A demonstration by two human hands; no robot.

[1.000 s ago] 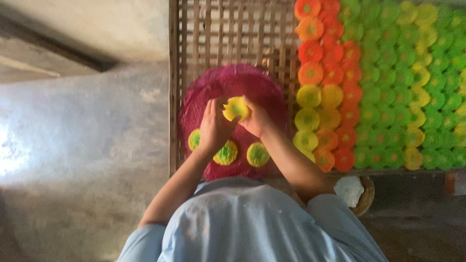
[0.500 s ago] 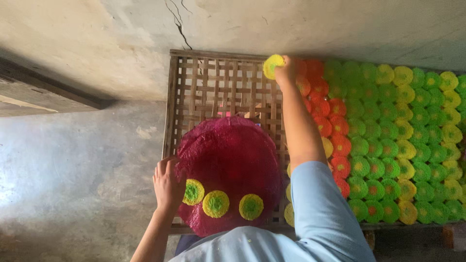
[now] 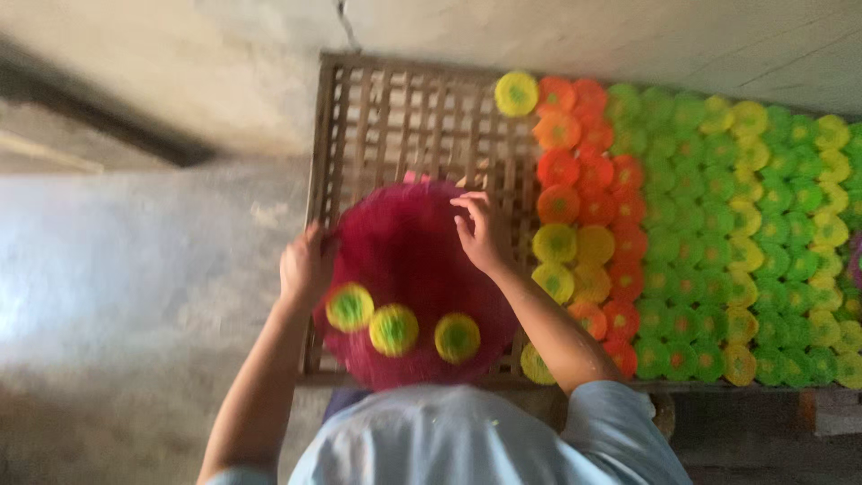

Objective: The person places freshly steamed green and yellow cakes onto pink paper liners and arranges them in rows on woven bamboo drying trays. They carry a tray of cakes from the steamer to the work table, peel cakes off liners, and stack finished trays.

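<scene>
Fingers (image 3: 469, 214) of the right hand (image 3: 480, 235) are curling loosely, not closed, and resting on the upper right of the red tray (image 3: 409, 260), while the left hand (image 3: 303, 268) is gripping the tray's left rim; whether those fingers are fully closed is not discernible. Head view: the tray is lying on the wooden rack (image 3: 395, 117), carrying three yellow-green discs (image 3: 393, 330) near its lower edge, with rows of coloured discs (image 3: 700, 233) lying just beside it on the right.

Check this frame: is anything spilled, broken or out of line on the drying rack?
Nothing spilled or broken. One yellow disc sits alone at the far edge of the wooden rack, left of the orange column. Motion blur hides finer detail.
</scene>
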